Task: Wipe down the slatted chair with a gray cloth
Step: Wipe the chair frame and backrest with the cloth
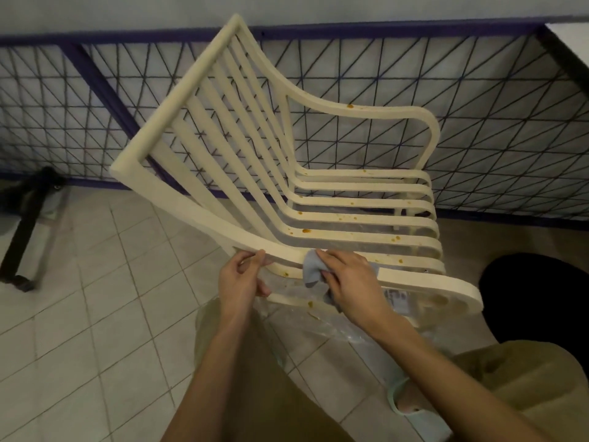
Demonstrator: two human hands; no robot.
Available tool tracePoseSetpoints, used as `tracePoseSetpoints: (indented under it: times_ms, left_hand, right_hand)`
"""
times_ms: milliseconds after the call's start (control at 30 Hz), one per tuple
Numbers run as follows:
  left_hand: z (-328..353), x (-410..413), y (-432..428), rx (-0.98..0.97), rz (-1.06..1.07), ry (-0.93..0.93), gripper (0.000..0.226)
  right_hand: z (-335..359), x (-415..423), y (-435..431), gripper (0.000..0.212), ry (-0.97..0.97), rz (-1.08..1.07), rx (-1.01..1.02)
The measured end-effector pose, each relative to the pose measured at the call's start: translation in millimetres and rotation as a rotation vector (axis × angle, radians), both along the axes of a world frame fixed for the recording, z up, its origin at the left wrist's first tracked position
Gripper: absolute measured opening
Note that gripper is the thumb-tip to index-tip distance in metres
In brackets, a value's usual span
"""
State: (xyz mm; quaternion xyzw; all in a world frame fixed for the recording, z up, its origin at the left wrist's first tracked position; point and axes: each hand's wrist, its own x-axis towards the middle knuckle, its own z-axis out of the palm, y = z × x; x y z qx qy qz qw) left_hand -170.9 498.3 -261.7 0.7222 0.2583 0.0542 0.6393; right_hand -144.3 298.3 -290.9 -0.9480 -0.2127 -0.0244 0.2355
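Note:
A cream slatted chair stands in front of me, its backrest leaning to the left, with orange-brown spots on the seat slats and armrests. My left hand pinches the near armrest rail between thumb and fingers. Just to its right, my right hand grips a bunched gray cloth and presses it against the same rail. Part of the cloth is hidden under my fingers.
A dark wire-mesh fence with purple rails runs behind the chair. Clear plastic sheeting lies on the tiled floor under the chair. A black strap or bag lies at the left. A dark round object sits at the right.

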Motion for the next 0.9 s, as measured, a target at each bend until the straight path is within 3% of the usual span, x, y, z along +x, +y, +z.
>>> tracePoseSetpoints:
  times_ms: [133, 233, 333, 533, 733, 900]
  left_hand:
    - [15.3, -0.9, 24.9, 0.049, 0.003, -0.007, 0.020]
    - [25.7, -5.3, 38.5, 0.100, -0.060, 0.012, 0.020]
    - [37.3, -9.7, 56.2, 0.215, -0.062, -0.002, 0.017]
    - [75.9, -8.8, 91.9, 0.255, 0.180, -0.192, 0.014]
    - [122.5, 5.6, 119.8, 0.300, 0.331, -0.366, 0.015]
    - [154.3, 30.8, 130.4, 0.522, 0.331, -0.450, 0.015]
  right_hand:
    - [5.9, 5.7, 28.8, 0.045, 0.014, 0.000, 0.011]
    - [16.0, 7.9, 57.8, 0.058, 0.066, 0.047, 0.024]
    - [33.1, 8.9, 91.2, 0.059, 0.098, 0.103, 0.146]
    - [75.6, 15.1, 143.4, 0.038, 0.294, 0.136, 0.495]
    - [116.9, 45.8, 147.7, 0.022, 0.246, 0.183, 0.731]
    - [170.3, 59.3, 164.2, 0.024, 0.081, 0.278, 0.858]
